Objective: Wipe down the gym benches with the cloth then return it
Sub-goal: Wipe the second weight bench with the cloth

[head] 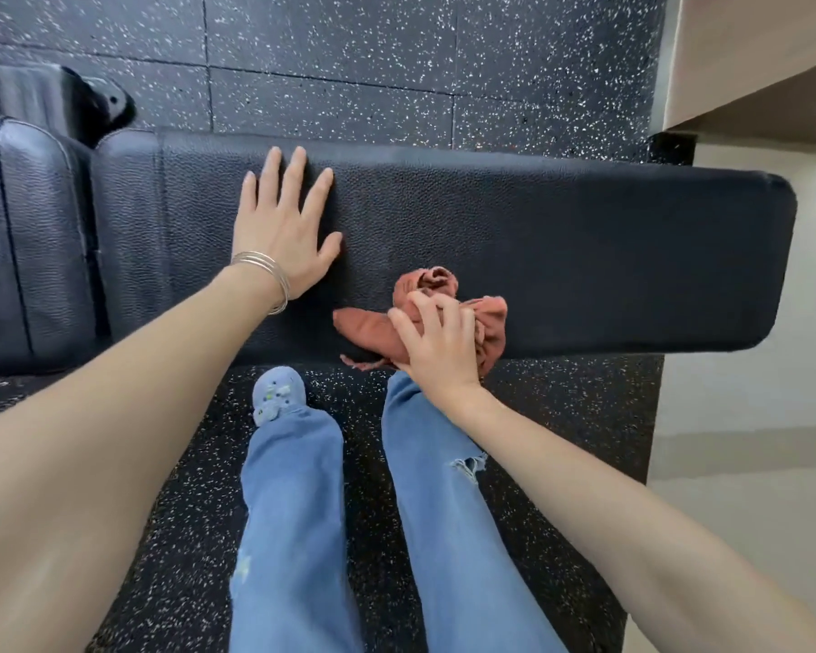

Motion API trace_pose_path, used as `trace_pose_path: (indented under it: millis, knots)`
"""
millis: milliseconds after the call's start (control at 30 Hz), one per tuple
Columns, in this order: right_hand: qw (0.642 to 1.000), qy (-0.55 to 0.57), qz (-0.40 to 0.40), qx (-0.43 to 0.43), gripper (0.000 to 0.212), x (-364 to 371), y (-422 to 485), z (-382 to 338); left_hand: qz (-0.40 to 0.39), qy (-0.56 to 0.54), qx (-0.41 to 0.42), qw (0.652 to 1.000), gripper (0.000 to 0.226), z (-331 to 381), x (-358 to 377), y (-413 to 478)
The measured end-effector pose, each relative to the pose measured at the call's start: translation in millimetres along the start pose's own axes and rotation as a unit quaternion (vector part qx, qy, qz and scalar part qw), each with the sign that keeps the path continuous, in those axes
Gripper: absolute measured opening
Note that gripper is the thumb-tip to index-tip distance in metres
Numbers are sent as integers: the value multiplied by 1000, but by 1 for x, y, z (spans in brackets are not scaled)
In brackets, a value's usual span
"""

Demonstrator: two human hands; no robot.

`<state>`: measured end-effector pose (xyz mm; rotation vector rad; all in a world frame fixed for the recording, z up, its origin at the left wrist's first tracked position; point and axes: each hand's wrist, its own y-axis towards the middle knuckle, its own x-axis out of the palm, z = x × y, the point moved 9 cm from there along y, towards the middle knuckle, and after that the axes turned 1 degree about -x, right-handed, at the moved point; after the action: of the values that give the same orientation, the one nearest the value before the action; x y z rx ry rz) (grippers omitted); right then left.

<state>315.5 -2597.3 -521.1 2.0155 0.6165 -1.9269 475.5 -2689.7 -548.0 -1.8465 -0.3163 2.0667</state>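
Observation:
A black padded gym bench (585, 247) runs across the view, its long pad ending at the right. A crumpled rust-orange cloth (486, 313) lies on the pad near its front edge. My right hand (439, 341) grips the cloth from above, fingers curled into its folds. My left hand (286, 228) rests flat on the pad to the left of the cloth, fingers straight and spread, with thin bangles at the wrist.
The bench's second pad (29, 238) joins at the left, with a black frame part (62, 101) behind it. Speckled black rubber floor (349, 49) surrounds the bench. My legs in blue jeans (293, 511) stand in front. A pale floor and wooden ledge (750, 63) lie to the right.

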Motion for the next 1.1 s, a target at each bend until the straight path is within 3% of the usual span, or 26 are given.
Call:
trace_pose_path:
  millis: [200,333,433,600,767,967,1100]
  knots:
    - [999,-32,-23,19,50,-4,49,9,-8,0,34,999,69,-17,4,-22]
    - [987,-7,-30,156,44,-4,123,38,-9,4,66,998,67,-35,8,-35]
    - [976,-16,-14,216,46,-2,128,37,-2,10,81,997,67,-48,10,-45]
    - [979,16,-10,201,52,8,45,-13,-2,6,116,993,67,-57,12,-54]
    - [992,26,13,120,46,14,-21,-73,-1,6,125,992,68,-61,14,-59]
    - [984,9,-47,171,44,9,61,-51,-3,18,154,988,66,-78,15,-66]
    - [976,4,-33,216,45,-1,136,-28,-2,22,157,987,65,-104,13,-78]
